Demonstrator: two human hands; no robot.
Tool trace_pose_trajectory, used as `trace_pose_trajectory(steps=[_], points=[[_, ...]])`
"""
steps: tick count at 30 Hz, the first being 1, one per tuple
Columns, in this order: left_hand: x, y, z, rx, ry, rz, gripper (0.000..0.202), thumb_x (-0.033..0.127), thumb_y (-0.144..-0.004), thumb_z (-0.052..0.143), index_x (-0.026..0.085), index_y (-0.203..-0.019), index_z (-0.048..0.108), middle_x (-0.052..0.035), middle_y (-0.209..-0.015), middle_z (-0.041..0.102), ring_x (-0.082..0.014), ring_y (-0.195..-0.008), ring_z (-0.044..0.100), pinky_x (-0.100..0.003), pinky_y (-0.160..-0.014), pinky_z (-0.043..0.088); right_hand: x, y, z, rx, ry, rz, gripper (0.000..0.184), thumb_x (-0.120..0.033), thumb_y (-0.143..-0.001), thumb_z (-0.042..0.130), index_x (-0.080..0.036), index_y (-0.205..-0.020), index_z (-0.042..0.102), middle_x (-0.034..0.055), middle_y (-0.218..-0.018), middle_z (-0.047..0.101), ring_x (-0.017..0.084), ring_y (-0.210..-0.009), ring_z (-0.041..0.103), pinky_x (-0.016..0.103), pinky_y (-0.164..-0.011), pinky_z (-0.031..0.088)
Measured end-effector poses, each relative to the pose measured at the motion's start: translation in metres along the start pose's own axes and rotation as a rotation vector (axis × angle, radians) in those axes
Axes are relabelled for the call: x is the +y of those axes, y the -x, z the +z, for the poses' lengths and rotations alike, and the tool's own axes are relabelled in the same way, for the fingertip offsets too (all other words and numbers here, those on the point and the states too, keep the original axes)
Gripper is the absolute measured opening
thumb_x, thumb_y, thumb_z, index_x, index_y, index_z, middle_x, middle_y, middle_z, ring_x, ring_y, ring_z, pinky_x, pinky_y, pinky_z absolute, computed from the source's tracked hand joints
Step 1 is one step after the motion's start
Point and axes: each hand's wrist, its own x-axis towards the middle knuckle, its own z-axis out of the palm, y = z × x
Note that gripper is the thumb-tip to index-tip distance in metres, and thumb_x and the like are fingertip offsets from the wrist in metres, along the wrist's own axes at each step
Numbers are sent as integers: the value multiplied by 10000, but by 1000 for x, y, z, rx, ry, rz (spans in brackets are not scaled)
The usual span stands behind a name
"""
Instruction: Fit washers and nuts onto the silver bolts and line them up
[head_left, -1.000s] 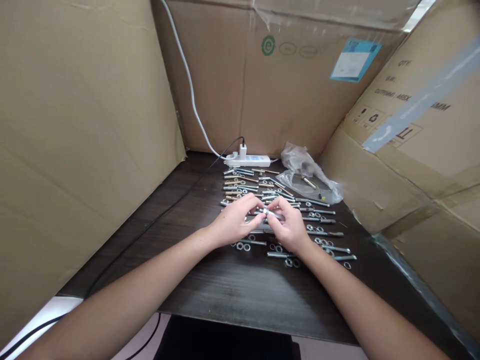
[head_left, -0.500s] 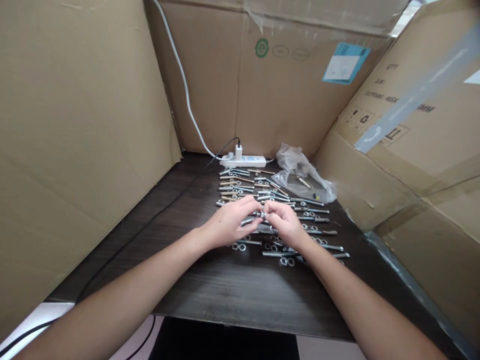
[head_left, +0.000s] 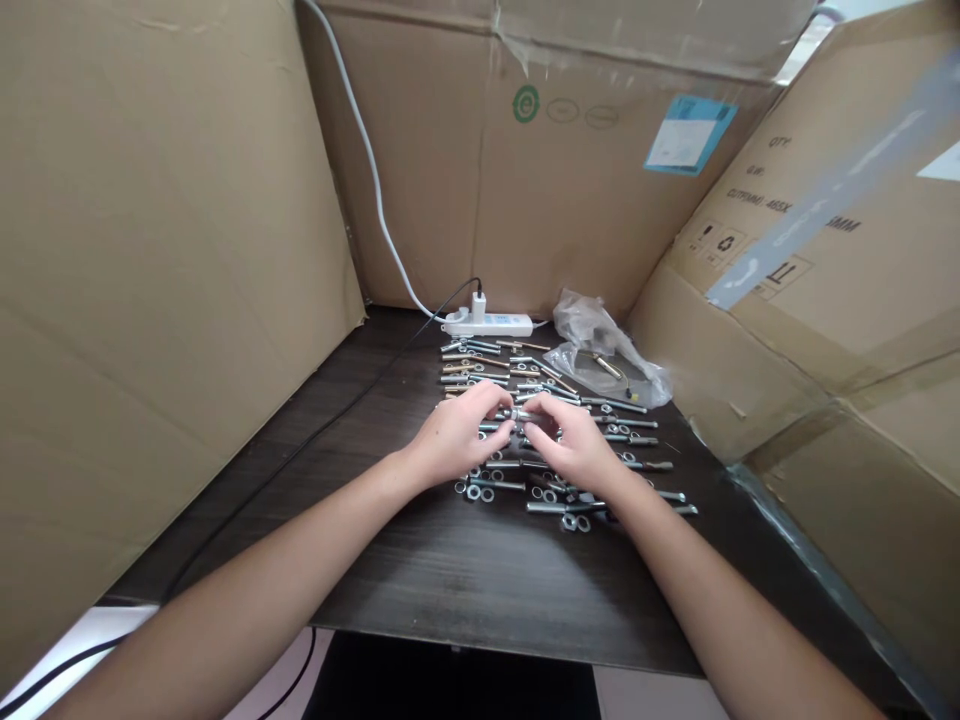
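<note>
A small shiny metal bolt point(head_left: 518, 413) bridges the gap between my two hands, with what looks like a nut on it; its ends are partly covered by fingers. My left hand point(head_left: 456, 437) pinches it from the left between thumb and fingertips. On the other side, my right hand point(head_left: 576, 446) has its thumb and fingers closed around the right end. Below the hands lie rows of bolts, such as a long one point(head_left: 551, 508) near the front. Flat washers point(head_left: 487, 495) and a hex nut point(head_left: 569, 522) lie beside them on the dark table point(head_left: 450, 580).
A white power strip point(head_left: 495, 325) with a plug and cables stands at the back. Right of it lies a clear plastic bag point(head_left: 600, 340) with a metal part. Cardboard walls point(head_left: 420, 180) surround the table on three sides. A black cable point(head_left: 300, 435) crosses the left side.
My hands have drawn slightly apart and up, and more of the bolt shows between the fingertips. The camera view has shifted slightly.
</note>
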Motion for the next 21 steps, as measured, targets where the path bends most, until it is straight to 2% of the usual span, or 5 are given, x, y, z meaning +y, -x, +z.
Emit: trace_pose_trajectory(steps=[4,9,12,15,21], points=[[-2,0,2,18,-1,-32,116,279,-876,494,196,-950,525,-8,-902,559,-135,-784,537,-248,-677,422,-3,-2,-14,-19,264,-127,167,-220,-867,517,-202,-994,624,59,-958,612,180,-858,572,296,-761,451],[-2,0,1,-9,-13,-111,154,299,-894,471,213,-1017,508,-5,-980,572,-137,-804,561,-267,-700,427,12,-13,-39,-53,424,-142,211,-279,-886,521,-187,-973,690,72,-879,627,193,-831,594,311,-774,480],[-1,0,-3,-39,-30,-153,144,298,-905,434,205,-986,509,-5,-942,575,-138,-761,557,-276,-686,424,48,-30,-61,-29,547,39,211,-263,-869,536,-186,-951,715,80,-909,670,203,-838,613,317,-796,472],[-1,1,-4,-76,-30,-134,127,263,-902,412,203,-933,520,-3,-919,571,-139,-759,553,-272,-685,427,93,-44,-80,-30,680,400,212,-249,-834,563,-179,-945,729,93,-982,700,220,-900,625,300,-825,449],[-1,2,-2,-90,-59,-106,111,222,-882,425,201,-931,521,-5,-942,573,-132,-736,551,-259,-662,430,140,-58,-82,-13,700,605,206,-244,-778,602,-139,-887,741,135,-923,719,236,-857,649,284,-741,450]])
